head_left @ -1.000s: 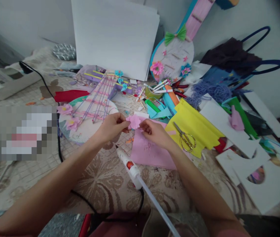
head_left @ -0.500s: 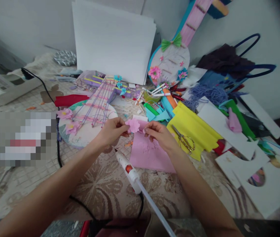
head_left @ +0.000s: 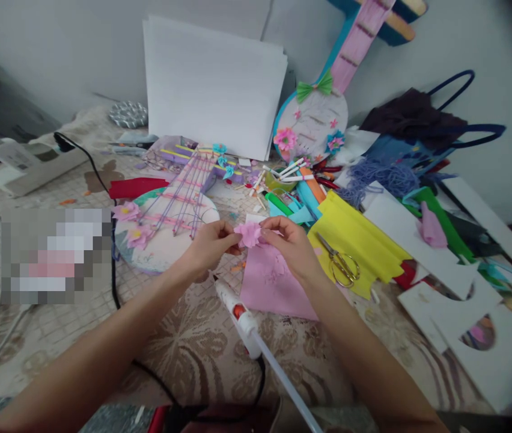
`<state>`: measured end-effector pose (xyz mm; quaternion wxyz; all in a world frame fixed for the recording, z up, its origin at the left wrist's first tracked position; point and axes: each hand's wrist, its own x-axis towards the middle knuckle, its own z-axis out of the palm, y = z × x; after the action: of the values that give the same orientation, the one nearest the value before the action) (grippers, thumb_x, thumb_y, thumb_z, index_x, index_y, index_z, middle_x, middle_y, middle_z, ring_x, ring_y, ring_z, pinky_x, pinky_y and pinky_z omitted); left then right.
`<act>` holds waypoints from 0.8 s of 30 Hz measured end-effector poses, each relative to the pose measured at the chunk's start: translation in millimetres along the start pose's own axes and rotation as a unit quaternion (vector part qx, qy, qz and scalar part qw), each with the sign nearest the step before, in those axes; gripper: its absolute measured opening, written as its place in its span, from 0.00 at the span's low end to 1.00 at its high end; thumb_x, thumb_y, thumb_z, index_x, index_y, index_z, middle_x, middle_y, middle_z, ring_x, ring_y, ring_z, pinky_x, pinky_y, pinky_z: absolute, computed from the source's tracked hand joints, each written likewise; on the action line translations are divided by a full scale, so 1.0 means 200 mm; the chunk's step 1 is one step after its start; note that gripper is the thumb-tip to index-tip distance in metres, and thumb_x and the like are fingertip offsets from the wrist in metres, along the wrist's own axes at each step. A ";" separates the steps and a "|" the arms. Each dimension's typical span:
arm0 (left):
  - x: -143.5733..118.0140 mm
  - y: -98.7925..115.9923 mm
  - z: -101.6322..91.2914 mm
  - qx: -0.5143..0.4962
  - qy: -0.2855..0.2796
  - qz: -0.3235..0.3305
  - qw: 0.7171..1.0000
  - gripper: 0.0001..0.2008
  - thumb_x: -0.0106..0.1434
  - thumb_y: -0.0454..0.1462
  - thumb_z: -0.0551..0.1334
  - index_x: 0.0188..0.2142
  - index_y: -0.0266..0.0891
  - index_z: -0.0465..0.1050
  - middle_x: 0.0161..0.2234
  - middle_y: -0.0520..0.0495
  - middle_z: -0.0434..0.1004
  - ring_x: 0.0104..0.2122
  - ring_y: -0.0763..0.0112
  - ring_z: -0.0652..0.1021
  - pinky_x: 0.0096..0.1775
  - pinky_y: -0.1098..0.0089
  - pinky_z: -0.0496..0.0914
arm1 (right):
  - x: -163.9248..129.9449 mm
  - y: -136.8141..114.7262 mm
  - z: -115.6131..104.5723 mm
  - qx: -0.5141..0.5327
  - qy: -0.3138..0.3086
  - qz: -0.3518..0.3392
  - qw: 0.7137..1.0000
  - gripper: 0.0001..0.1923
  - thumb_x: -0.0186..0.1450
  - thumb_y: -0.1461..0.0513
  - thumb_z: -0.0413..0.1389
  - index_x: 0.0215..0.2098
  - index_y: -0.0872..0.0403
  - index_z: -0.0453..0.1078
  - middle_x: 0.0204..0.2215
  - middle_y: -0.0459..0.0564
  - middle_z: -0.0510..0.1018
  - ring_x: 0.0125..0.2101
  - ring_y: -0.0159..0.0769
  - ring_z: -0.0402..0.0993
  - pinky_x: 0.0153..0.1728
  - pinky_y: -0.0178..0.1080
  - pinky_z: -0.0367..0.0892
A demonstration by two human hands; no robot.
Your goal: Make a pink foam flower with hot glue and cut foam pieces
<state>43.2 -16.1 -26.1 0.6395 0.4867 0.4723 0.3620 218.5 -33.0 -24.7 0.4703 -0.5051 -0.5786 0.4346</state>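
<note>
Between my two hands is a pink paper flower (head_left: 250, 234), held above a pink sheet (head_left: 262, 285). My left hand (head_left: 214, 243) pinches the flower's left edge. On its right side, the thumb and fingers of my right hand (head_left: 285, 240) are closed on the petals. A white glue gun (head_left: 239, 313) with a long clear glue stick lies just below, its tip pointing up and left. Left of the flower rests a decorated toy guitar (head_left: 170, 231) with purple strings and two pink flowers on its body.
Gold-handled scissors (head_left: 339, 261) lie on yellow material (head_left: 359, 240) to the right. White cut-out boards (head_left: 445, 319) spread along the right edge. A second decorated guitar (head_left: 312, 117) leans on the wall beside white boards (head_left: 215, 84). A black cable (head_left: 114, 270) crosses the tablecloth.
My right hand has moved in to the left and now grips the flower's right side. My left hand keeps its hold. The whole view has shifted slightly.
</note>
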 end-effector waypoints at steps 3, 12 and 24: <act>0.01 -0.01 0.00 -0.012 -0.004 0.003 1.000 0.08 0.54 0.35 0.62 0.24 0.36 0.63 0.21 0.52 0.71 0.22 0.77 0.74 0.30 0.73 0.71 | 0.01 0.00 0.04 -0.030 0.007 -0.018 0.999 0.05 0.57 0.59 0.56 0.29 0.54 0.66 0.37 0.49 0.72 0.36 0.34 0.69 0.35 0.36 0.66; 0.00 -0.02 0.01 -0.020 -0.007 0.007 1.000 0.08 0.55 0.34 0.61 0.24 0.36 0.62 0.22 0.51 0.71 0.22 0.77 0.74 0.30 0.72 0.71 | 0.02 0.02 0.07 -0.051 0.012 -0.025 0.998 0.04 0.57 0.61 0.54 0.30 0.54 0.66 0.35 0.49 0.72 0.34 0.33 0.69 0.34 0.36 0.66; 0.00 -0.03 0.02 -0.020 -0.002 0.007 1.000 0.07 0.56 0.33 0.60 0.25 0.36 0.62 0.21 0.52 0.70 0.21 0.77 0.74 0.30 0.72 0.72 | 0.02 0.05 0.09 -0.016 0.038 -0.036 0.999 0.08 0.57 0.62 0.55 0.35 0.52 0.63 0.34 0.47 0.70 0.35 0.33 0.68 0.35 0.37 0.65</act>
<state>46.3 -18.0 -30.8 0.6475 0.4782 0.4600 0.3749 202.1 -29.4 -36.4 0.4990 -0.5074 -0.5853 0.3886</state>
